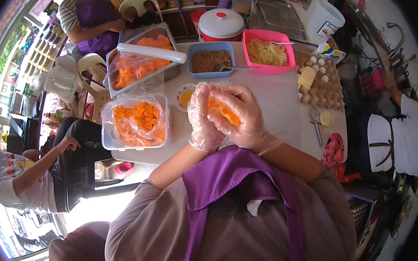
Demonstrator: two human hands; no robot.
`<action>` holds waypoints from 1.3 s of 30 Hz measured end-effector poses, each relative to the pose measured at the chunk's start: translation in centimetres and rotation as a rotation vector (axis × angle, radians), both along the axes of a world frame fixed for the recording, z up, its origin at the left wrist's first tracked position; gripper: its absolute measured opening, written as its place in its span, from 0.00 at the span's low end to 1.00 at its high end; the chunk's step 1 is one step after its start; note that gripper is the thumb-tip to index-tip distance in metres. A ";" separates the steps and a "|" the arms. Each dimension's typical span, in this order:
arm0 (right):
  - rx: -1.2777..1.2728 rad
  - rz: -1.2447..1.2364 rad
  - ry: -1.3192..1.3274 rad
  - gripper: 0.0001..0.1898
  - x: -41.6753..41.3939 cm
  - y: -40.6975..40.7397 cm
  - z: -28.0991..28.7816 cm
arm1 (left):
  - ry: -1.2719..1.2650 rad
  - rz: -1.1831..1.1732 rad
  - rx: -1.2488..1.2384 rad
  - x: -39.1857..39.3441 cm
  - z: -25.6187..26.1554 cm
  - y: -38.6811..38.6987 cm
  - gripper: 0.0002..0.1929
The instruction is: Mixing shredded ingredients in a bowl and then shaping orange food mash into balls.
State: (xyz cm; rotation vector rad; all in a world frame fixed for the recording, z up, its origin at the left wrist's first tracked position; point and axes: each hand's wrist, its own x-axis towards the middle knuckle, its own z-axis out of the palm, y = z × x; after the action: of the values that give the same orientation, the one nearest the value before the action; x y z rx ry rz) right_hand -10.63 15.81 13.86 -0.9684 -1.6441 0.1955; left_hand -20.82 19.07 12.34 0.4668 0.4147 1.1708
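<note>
Both my hands wear clear plastic gloves and are cupped together above the table. Between them is a lump of orange dough, partly hidden by the fingers. My left hand presses against one side of it, and my right hand curls over the other. Just behind my left hand is a small patterned dish with yellow liquid. Left of that, a clear plastic tub lined with a plastic bag holds orange crumbly dough. Beyond my hands stands a blue container of brown minced filling with a spoon in it.
A metal tray of orange dough carries a white rolling pin. At the back are a pink tub of yellow shreds and a lidded pot. An egg carton and a metal strainer lie right. Other people are nearby.
</note>
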 end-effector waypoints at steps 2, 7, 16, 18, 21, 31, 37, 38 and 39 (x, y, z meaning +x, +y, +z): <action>-0.014 -0.032 -0.039 0.18 0.2 0.1 -0.5 | 0.109 0.033 0.016 0.2 0.6 -0.1 0.12; -0.007 -0.035 -0.003 0.14 -0.2 0.4 -2.0 | 0.190 0.012 0.037 -0.3 -1.8 0.7 0.13; -0.263 0.310 0.279 0.19 1.9 1.1 -1.5 | 0.241 0.050 0.317 -0.1 -2.0 2.1 0.21; -0.223 0.202 0.201 0.19 1.3 1.0 -1.4 | 0.214 0.004 0.257 0.4 -1.3 1.5 0.25; -0.237 0.121 0.058 0.23 1.5 1.3 -1.5 | 0.222 -0.171 0.366 0.2 -1.3 0.5 0.34; -0.249 0.362 0.038 0.24 0.9 1.3 -1.6 | -0.130 -0.097 -0.158 -0.1 -2.8 1.7 0.40; -0.451 0.204 0.224 0.14 2.3 1.5 -3.5 | -0.024 -0.142 -0.167 -0.4 -5.3 2.8 0.38; -0.472 0.223 0.335 0.14 2.5 1.5 -3.5 | -0.017 -0.206 -0.230 -0.1 -6.3 3.0 0.36; -0.493 0.239 0.446 0.13 2.7 1.5 -3.5 | -0.011 -0.273 -0.295 0.1 -6.9 3.1 0.34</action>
State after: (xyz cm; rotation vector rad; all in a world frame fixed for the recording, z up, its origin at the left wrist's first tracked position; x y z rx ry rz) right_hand -7.96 17.34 10.38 -0.9947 -1.3099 0.9459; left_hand -20.75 22.17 5.49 0.2505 0.4889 0.8313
